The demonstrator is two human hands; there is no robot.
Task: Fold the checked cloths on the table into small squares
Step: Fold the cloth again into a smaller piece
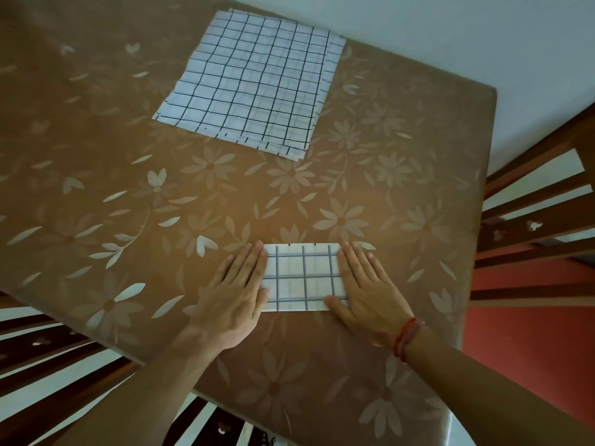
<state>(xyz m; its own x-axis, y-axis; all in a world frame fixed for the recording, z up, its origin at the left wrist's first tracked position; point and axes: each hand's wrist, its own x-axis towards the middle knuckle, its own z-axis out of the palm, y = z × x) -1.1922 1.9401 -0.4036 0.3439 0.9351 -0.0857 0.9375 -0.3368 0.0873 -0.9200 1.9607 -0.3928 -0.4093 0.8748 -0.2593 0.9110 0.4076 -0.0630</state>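
Observation:
A small folded white cloth with a dark check (pixel 302 278) lies near the table's front edge. My left hand (pixel 236 294) lies flat with straight fingers on its left end. My right hand (pixel 367 294) lies flat on its right end, thumb over the near corner. Only the cloth's middle shows between the two hands. Farther back on the table sits a stack of unfolded checked cloths (pixel 254 82), spread flat with edges slightly offset.
The table wears a brown cloth with pale flowers (pixel 128 188). Wooden chairs stand at the right (pixel 531 226) and at the lower left (pixel 48 342). The table's right edge runs close to a white wall and a red floor.

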